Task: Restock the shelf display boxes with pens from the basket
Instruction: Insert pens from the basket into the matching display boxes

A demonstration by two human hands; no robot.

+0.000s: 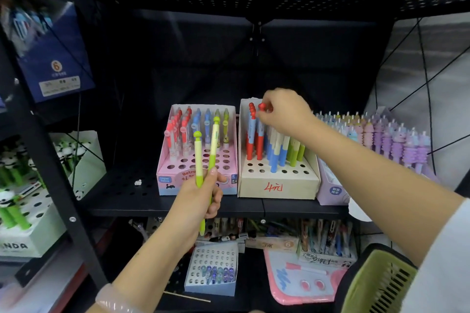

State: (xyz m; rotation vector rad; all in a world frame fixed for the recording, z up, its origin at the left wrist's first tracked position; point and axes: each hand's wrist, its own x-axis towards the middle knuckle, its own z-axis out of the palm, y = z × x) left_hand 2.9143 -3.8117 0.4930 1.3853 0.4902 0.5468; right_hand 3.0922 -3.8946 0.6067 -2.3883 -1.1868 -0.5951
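Note:
My left hand (201,198) grips two green-and-cream pens (204,152) upright, in front of the pink display box (198,183). My right hand (282,112) pinches the red top of a red-and-blue pen (259,140) standing in the back left rows of the beige display box (277,185), marked with red writing. That box holds red, blue and green pens, with open holes along its front. The green basket (379,284) shows at the bottom right, its inside hidden.
A lilac box of pastel pens (396,140) stands right of the beige box. Panda pen boxes (28,211) fill the left shelf unit. The lower shelf holds a holed box (211,272), a pink board (300,282) and more pen boxes. Black shelf frame overhead.

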